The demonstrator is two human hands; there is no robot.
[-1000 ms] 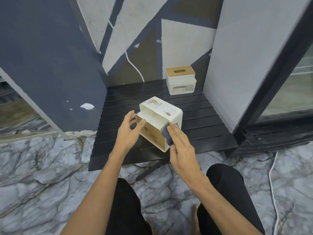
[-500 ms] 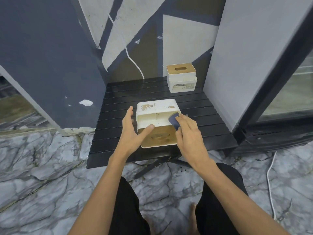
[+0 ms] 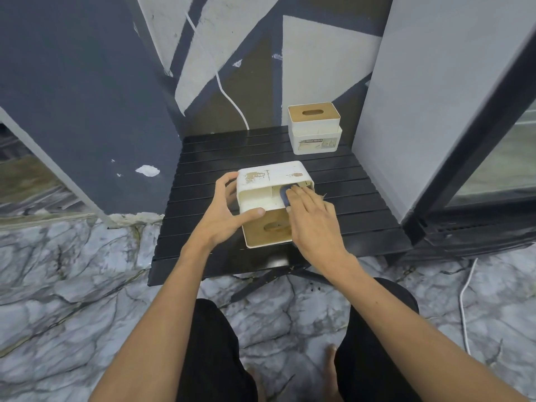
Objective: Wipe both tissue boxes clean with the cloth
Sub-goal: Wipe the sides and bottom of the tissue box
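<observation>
I am reading "TISSUE HOLDER", faintly, on the upright tissue box (image 3: 315, 130) standing at one o'clock on the black slatted table (image 3: 359, 204). The near tissue box (image 3: 272, 198) is lying tipped at centre, its wooden lid facing me. My left hand (image 3: 224, 213) is gripping it; my right hand (image 3: 314, 219) is pressing the blue cloth (image 3: 284, 195) flat-fingered into its side compartment.

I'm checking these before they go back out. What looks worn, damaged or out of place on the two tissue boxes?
The near tissue box lies tipped on its side, wooden lid facing the person, with brownish scuffed patches on its white upward face. The left hand steadies it; the right hand presses the cloth into its side recess. The far tissue box stands upright and looks fine.
</observation>
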